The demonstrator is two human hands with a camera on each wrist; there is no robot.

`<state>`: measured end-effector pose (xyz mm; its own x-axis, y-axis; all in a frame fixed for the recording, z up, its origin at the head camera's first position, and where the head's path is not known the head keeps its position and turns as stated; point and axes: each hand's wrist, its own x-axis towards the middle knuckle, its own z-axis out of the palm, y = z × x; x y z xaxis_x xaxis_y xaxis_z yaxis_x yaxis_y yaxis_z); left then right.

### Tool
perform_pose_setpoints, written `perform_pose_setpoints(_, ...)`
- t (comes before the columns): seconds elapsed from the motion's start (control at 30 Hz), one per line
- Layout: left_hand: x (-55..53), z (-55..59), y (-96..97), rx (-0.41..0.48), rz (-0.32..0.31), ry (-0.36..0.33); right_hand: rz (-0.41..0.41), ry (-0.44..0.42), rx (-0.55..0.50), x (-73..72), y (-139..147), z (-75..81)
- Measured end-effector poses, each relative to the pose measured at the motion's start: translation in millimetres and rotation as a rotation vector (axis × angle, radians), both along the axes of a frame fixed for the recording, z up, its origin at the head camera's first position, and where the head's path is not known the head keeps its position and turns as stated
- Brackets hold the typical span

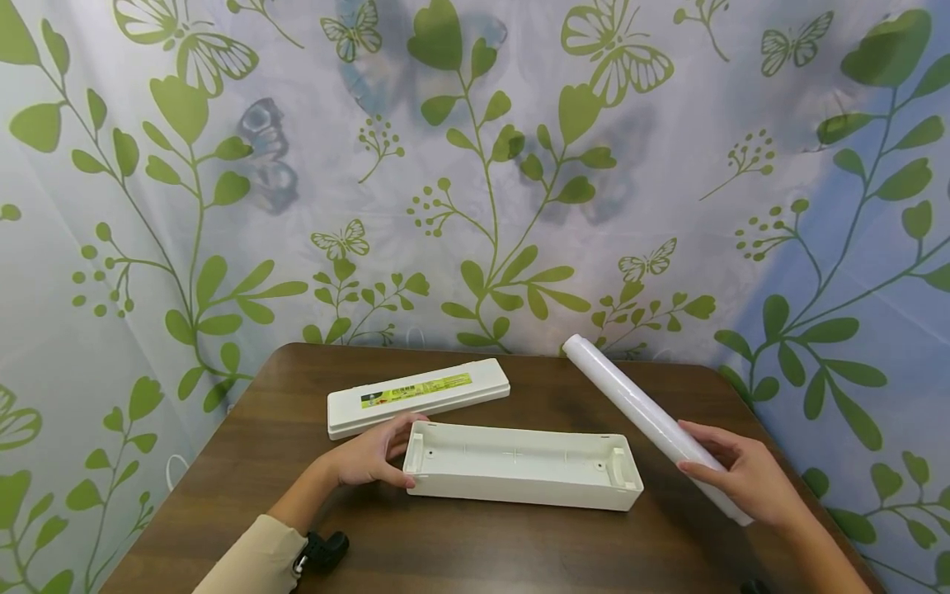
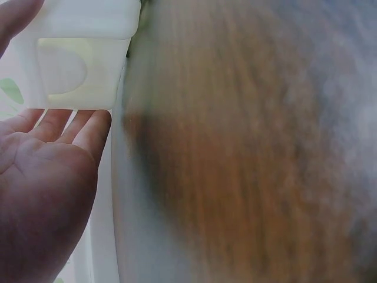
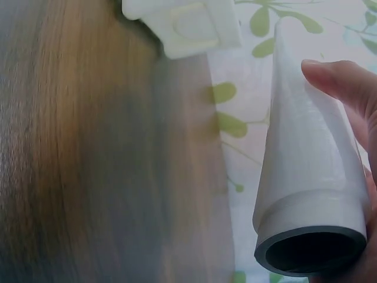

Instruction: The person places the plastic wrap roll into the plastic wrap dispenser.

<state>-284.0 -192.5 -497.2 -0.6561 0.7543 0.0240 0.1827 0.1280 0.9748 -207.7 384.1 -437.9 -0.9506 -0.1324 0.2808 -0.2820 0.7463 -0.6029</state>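
Observation:
A long white plastic box (image 1: 519, 487) lies open-topped on the table, its inside bare apart from holders at both ends. My left hand (image 1: 374, 452) grips the box's left end, thumb at the front corner and fingers round the back. In the left wrist view the fingertips (image 2: 97, 132) lie against the end wall. My right hand (image 1: 742, 474) holds a roll of plastic wrap (image 1: 641, 408) near its lower end, to the right of the box. The roll is tilted, its far end raised, and its hollow core shows in the right wrist view.
Behind the box lies a white lid (image 1: 475, 379) with a yellow-green label. Everything stands on a dark brown wooden table (image 1: 475, 544). A curtain (image 1: 475, 206) with green leaves and butterflies hangs right behind the table's back edge and along both sides.

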Motion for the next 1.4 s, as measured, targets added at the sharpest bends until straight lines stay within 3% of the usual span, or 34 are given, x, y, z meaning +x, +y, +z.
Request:
perform_pose_setpoints(0.87,-0.5,-1.8,-0.1,0.008,-0.010,0.033,0.227,0.006,-0.113,-6.0,-39.1,5.0)
perform_pose_setpoints(1.17,-0.1,-1.3,0.6,0.006,-0.010,0.030,0.253,-0.018,-0.125,-11.2,-48.5,4.5)
perform_pose_setpoints(1.4,-0.2,-2.1,0.1,-0.003,-0.002,0.040,0.337,-0.016,-0.164,-14.8,-57.7,5.0)
